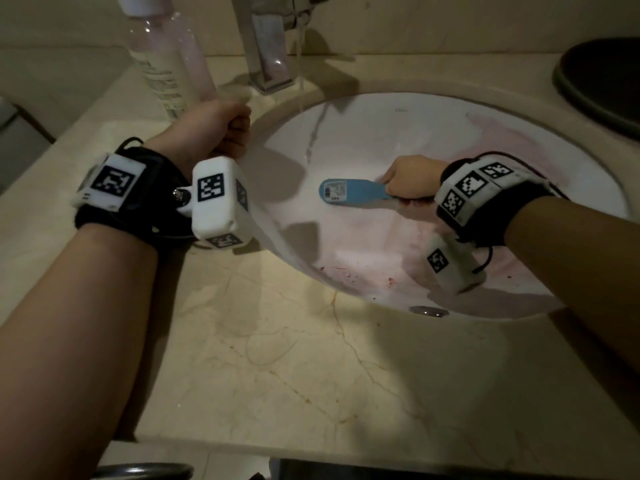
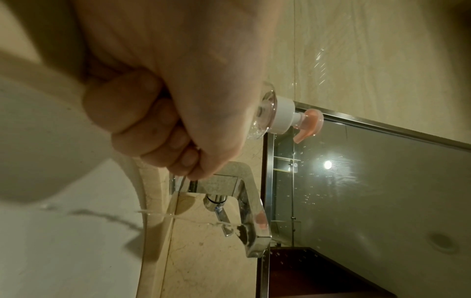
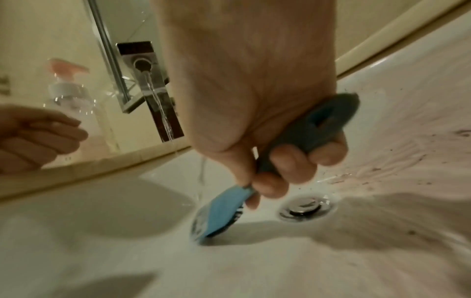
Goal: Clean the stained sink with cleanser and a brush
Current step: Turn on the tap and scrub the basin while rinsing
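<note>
The white sink point(image 1: 374, 133) carries pink stains point(image 1: 512, 150) on its right wall and red specks near the front. My right hand point(image 1: 412, 178) grips the handle of a blue brush point(image 1: 353, 190); its head point(image 3: 219, 213) lies bristles-down on the basin floor, left of the drain point(image 3: 305, 207). On the counter at the sink's left rim rests my left hand point(image 1: 225, 129), curled into a fist point(image 2: 153, 125) that holds nothing. Just behind it stands the clear cleanser bottle point(image 1: 166, 53) with its pink pump point(image 2: 308, 123). A thin stream of water point(image 1: 301, 81) runs from the chrome faucet point(image 1: 266, 46).
A dark round bowl point(image 1: 602, 81) sits on the marble counter point(image 1: 277, 358) at the back right. An overflow opening point(image 1: 429, 311) shows on the sink's near wall. A mirror point(image 2: 382, 181) hangs behind the faucet.
</note>
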A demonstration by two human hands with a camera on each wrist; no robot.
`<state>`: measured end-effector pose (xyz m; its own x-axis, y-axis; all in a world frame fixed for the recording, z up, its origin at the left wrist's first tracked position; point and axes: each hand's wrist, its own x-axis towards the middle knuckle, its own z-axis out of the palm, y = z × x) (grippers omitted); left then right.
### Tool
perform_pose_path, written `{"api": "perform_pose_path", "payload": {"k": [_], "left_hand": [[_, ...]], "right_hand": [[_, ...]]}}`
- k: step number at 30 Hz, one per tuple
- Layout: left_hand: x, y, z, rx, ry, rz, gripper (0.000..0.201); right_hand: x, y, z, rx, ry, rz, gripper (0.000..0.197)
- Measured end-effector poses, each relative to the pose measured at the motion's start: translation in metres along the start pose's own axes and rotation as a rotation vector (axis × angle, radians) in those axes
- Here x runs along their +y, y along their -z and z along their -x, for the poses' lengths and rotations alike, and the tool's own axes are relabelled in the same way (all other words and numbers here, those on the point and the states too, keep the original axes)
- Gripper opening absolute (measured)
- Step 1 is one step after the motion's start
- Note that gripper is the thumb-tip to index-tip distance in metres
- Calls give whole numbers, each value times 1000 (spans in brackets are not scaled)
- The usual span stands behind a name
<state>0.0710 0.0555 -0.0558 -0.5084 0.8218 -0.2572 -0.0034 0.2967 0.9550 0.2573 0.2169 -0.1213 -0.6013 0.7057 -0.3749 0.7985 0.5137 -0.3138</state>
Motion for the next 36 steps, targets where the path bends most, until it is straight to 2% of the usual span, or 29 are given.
{"api": "perform_pose_path", "payload": {"k": [3,10,13,18,21,23,25,27,29,32,36], "left_hand": [[0,0,2,12,-11,-15,40],[-2,2,-2,18,35,-37,40],[-2,4,-1,15,32,-27,41],[-3,6,-3,-1,28,-37,40],[-5,5,-2,14,26,-36,40],[-3,3,0,18,13,-27,40],[-1,0,3,16,7,-10,40],[0,-1,5,20,12,-2,40],[-1,-1,5,30,18,-4,40],[0,-3,8,29,26,4,41],[0,-4,8,22,26,29,41]], "right_hand": [[-13,17,-5,93,64,-40,31],[-39,35,-17,399,275,341,28],[-50,37,-16,451,368,462,29],[-59,42,-14,607,416,592,32],[-59,47,-11,638,405,554,29],[-55,49,-10,529,411,430,27],[-47,42,-8,239,420,242,27],[-41,32,-6,14,433,225,24],[-36,18,-5,-73,420,234,26],[-28,1,-7,-129,381,119,33],[-16,-10,-12,-336,370,69,19]]}}
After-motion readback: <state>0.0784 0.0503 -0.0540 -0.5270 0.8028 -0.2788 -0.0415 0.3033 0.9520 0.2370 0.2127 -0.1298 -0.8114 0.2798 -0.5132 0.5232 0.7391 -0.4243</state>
